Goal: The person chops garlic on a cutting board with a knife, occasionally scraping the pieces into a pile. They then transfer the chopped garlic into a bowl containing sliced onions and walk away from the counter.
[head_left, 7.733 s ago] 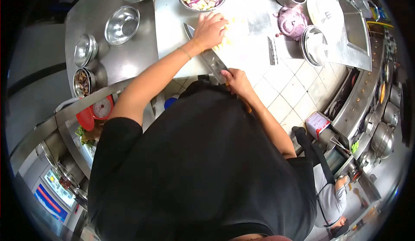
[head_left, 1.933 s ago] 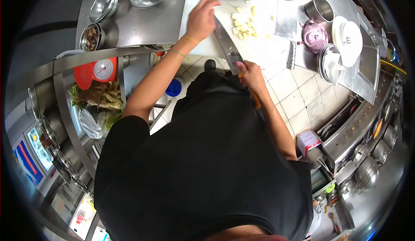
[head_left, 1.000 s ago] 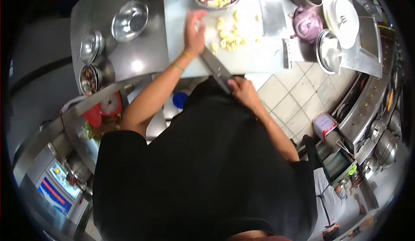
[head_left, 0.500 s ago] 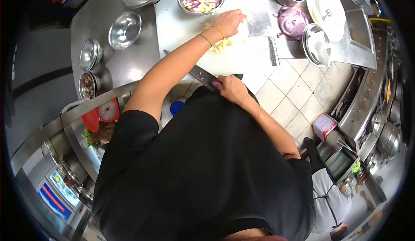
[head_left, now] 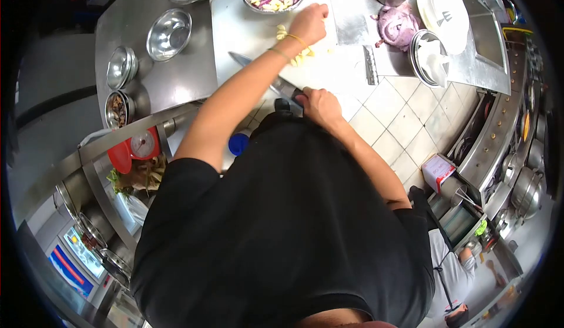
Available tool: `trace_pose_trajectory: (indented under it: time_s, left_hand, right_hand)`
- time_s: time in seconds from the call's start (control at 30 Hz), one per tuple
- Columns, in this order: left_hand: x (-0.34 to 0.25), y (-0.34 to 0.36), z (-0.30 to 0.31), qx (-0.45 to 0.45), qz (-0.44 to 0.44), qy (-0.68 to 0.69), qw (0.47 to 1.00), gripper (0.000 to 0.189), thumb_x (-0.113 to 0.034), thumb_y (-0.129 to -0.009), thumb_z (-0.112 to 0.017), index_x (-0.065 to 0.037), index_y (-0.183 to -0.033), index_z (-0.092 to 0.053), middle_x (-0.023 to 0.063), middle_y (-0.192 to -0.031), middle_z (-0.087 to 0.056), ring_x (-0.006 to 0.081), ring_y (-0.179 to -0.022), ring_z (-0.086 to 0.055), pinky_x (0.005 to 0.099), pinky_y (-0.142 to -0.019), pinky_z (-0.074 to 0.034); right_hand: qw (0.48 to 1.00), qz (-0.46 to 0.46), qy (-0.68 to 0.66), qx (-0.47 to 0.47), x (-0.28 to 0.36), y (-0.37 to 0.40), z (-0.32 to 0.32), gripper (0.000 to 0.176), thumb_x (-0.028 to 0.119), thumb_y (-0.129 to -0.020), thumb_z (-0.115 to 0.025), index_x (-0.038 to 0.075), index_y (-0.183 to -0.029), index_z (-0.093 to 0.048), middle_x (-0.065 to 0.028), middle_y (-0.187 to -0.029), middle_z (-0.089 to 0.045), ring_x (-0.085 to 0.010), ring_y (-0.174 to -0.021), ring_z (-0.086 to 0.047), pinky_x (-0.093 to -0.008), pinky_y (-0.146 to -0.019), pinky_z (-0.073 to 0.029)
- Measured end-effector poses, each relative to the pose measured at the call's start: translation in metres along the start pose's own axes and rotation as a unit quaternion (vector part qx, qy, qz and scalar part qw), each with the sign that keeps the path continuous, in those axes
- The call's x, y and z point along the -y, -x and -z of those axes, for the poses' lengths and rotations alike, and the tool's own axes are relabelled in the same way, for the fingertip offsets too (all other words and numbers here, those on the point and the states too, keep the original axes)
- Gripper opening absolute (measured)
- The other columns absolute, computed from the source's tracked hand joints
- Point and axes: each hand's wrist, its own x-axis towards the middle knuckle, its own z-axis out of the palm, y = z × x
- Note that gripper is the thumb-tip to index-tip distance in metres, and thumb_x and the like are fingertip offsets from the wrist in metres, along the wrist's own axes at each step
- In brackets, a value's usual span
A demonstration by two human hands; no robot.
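Extending from the right hand (head_left: 322, 107), the knife (head_left: 288, 89) points away from those fingers, its long axis running leftward and forward, the tip over the white board (head_left: 228, 25). The right fingers wrap its handle; the blade is metallic, long and tapered, its middle hidden behind the left forearm. The left hand (head_left: 310, 23), farther from the handle, has curled fingers; I cannot tell whether they grip anything. Pale yellow pieces (head_left: 295, 61) lie near its wrist; a metal bowl (head_left: 274, 11) sits just beyond.
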Motion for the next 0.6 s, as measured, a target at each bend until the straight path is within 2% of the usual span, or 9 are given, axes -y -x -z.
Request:
trace_pose_trajectory:
  time_s: [0.07, 0.17, 0.23, 0.27, 0.33, 0.37, 0.43, 0.53, 0.6]
  left_hand:
    - [-0.002, 0.019, 0.061, -0.034, -0.019, 0.059, 0.998, 0.013, 0.003, -0.074, -0.059, -0.003, -0.086, -0.057, 0.0124, -0.089, -0.058, 0.0313, -0.084, -0.060, 0.0405, -0.075, -0.048]
    - [0.005, 0.075, 0.111, -0.062, 0.036, 0.100, 0.992, 0.017, 0.008, -0.073, -0.059, -0.003, -0.084, -0.055, 0.0118, -0.088, -0.057, 0.0328, -0.082, -0.058, 0.0393, -0.073, -0.047]
    - [0.025, 0.123, 0.106, 0.030, 0.085, 0.049, 0.995, 0.020, 0.008, -0.071, -0.062, -0.003, -0.086, -0.056, 0.0119, -0.087, -0.055, 0.0326, -0.081, -0.058, 0.0393, -0.074, -0.047]
    - [0.036, 0.140, 0.096, 0.034, 0.060, 0.048, 0.996, 0.020, 0.007, -0.072, -0.063, -0.004, -0.087, -0.056, 0.0111, -0.086, -0.054, 0.0303, -0.079, -0.058, 0.0391, -0.073, -0.047]
    - [0.040, 0.157, 0.090, 0.046, 0.078, 0.063, 0.994, 0.020, 0.006, -0.073, -0.064, -0.004, -0.088, -0.057, 0.0100, -0.087, -0.055, 0.0287, -0.079, -0.058, 0.0388, -0.072, -0.048]
    - [0.035, 0.160, 0.094, 0.043, 0.087, 0.063, 0.993, 0.020, 0.006, -0.073, -0.064, -0.004, -0.088, -0.057, 0.0100, -0.087, -0.055, 0.0287, -0.079, -0.058, 0.0388, -0.072, -0.048]
    - [0.020, 0.150, 0.113, -0.032, 0.089, 0.055, 0.994, 0.017, 0.003, -0.075, -0.064, -0.004, -0.089, -0.058, 0.0095, -0.088, -0.056, 0.0283, -0.079, -0.058, 0.0385, -0.071, -0.047]
    - [0.027, 0.130, 0.131, -0.105, 0.069, 0.044, 0.991, 0.014, 0.000, -0.078, -0.064, -0.005, -0.090, -0.059, 0.0086, -0.089, -0.058, 0.0272, -0.079, -0.058, 0.0375, -0.070, -0.048]
    - [0.034, 0.112, 0.128, -0.109, 0.053, 0.052, 0.991, 0.013, -0.001, -0.079, -0.061, -0.007, -0.091, -0.060, 0.0078, -0.089, -0.059, 0.0270, -0.081, -0.059, 0.0375, -0.071, -0.047]
  right_hand:
    - [0.998, -0.054, -0.008, -0.034, -0.004, 0.001, 0.004, 0.028, 0.031, -0.092, -0.057, 0.005, -0.089, -0.067, -0.0235, -0.072, -0.066, -0.0408, -0.069, -0.066, -0.0493, -0.065, -0.053]
    - [0.991, -0.100, -0.037, -0.084, -0.016, 0.003, 0.005, 0.028, 0.029, -0.092, -0.056, 0.003, -0.088, -0.066, -0.0259, -0.073, -0.065, -0.0437, -0.070, -0.065, -0.0517, -0.067, -0.052]
    - [0.979, -0.143, -0.120, -0.082, -0.025, 0.001, 0.002, 0.030, 0.029, -0.092, -0.056, 0.001, -0.087, -0.064, -0.0284, -0.073, -0.064, -0.0472, -0.072, -0.062, -0.0542, -0.067, -0.049]
    - [0.979, -0.116, -0.129, -0.106, -0.029, -0.001, -0.002, 0.031, 0.028, -0.094, -0.056, -0.001, -0.084, -0.063, -0.0262, -0.068, -0.063, -0.0417, -0.062, -0.064, -0.0491, -0.060, -0.050]
    - [0.951, -0.175, -0.254, -0.013, -0.007, 0.004, 0.022, 0.033, 0.027, -0.096, -0.055, -0.002, -0.081, -0.059, -0.0198, -0.060, -0.060, -0.0290, -0.049, -0.061, -0.0404, -0.050, -0.050]
    - [0.952, -0.173, -0.252, -0.004, -0.001, 0.006, 0.024, 0.033, 0.027, -0.096, -0.055, -0.002, -0.081, -0.059, -0.0198, -0.060, -0.060, -0.0290, -0.049, -0.061, -0.0404, -0.050, -0.050]
    - [0.939, -0.174, -0.295, 0.023, 0.007, 0.008, 0.026, 0.037, 0.027, -0.098, -0.054, -0.004, -0.079, -0.055, -0.0124, -0.055, -0.057, -0.0175, -0.043, -0.055, -0.0325, -0.042, -0.046]
    - [0.931, -0.165, -0.321, 0.054, 0.014, 0.007, 0.015, 0.039, 0.029, -0.098, -0.054, -0.005, -0.078, -0.054, -0.0106, -0.055, -0.057, -0.0167, -0.043, -0.056, -0.0322, -0.042, -0.046]
    - [0.931, -0.164, -0.318, 0.065, 0.019, 0.005, 0.007, 0.039, 0.028, -0.098, -0.054, -0.007, -0.079, -0.055, -0.0109, -0.054, -0.057, -0.0173, -0.043, -0.056, -0.0322, -0.042, -0.047]
